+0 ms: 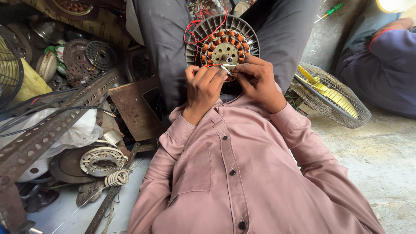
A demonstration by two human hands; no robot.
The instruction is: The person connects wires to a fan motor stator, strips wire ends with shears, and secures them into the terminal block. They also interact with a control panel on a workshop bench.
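Round grey fan motor with a ring of copper-wound coils and a brass-coloured hub (222,47), propped between the person's grey-trousered knees, at 12 o'clock in the view. Red wires (193,30) loop off its rim at the motor's 10 o'clock.

Left hand (204,88): fingers curled narrow, tips pressed to the motor's lower edge at its 7 o'clock, pinching a thin white sleeve or wire end (226,67). Right hand (259,81): fingers bent close, tips meeting the same white piece at the motor's 5 o'clock. Both hands touch each other's fingertips there. Exactly what is gripped under the fingers, cannot tell.

Surroundings: yellow-bladed fan in a wire cage (331,96) lying at 3 o'clock on the concrete floor; green-handled screwdriver (330,11) at 1 o'clock; perforated rusty steel angle bar (56,123) at 9 o'clock; bare stator ring with pale winding (102,160) at 8 o'clock. Another person's purple sleeve (392,65) at 2 o'clock.
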